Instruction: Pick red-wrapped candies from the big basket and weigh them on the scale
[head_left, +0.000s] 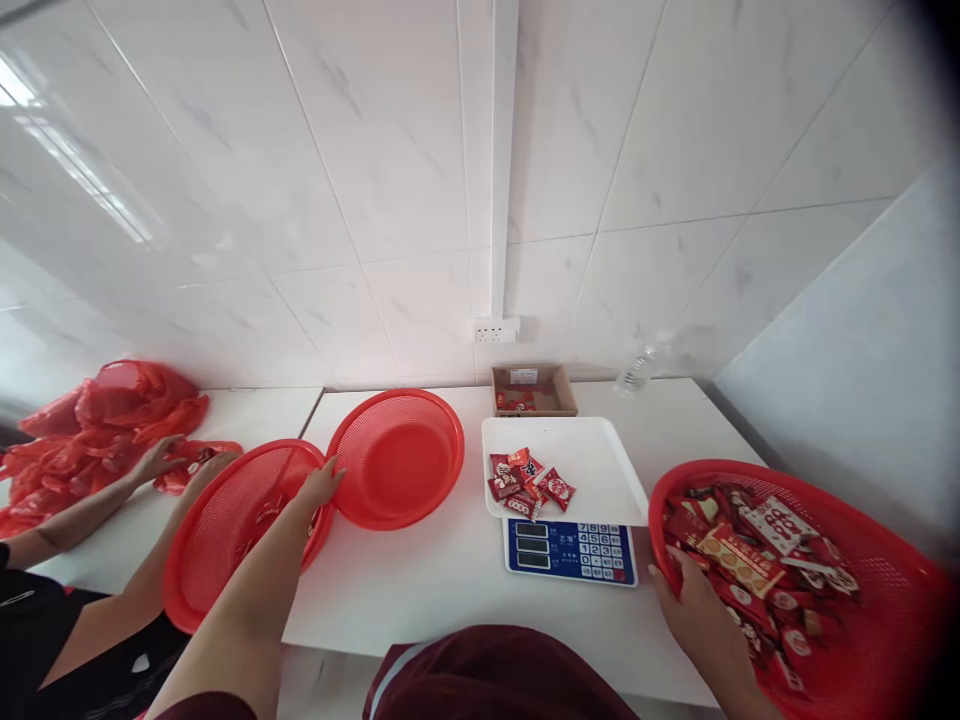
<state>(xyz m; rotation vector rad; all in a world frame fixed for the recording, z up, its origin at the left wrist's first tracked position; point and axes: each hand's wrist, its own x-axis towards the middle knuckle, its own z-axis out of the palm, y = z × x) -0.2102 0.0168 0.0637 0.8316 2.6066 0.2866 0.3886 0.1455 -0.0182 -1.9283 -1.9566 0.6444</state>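
Observation:
My left hand (321, 487) is closed over the right rim of a red plastic basket (187, 540), which holds a few wrapped snacks. Touching that basket, a second red basket (405, 460) stands with nothing inside. My right hand (694, 600) grips the left rim of a large red basket (892, 620), thumb outside and fingers inside. Many red and yellow snack packets (742, 560) fill its near part. Between my hands is a digital scale (570, 550) with a white tray (592, 460). A small pile of red snack packets (525, 485) lies on the tray.
A small cardboard box (534, 390) with red packets sits behind the scale. A clear plastic bottle (637, 370) lies near the wall. At left, a co-worker's hands (157, 460) handle a red bag beside piled red plastic bags (112, 420). A socket (496, 330) is on the wall.

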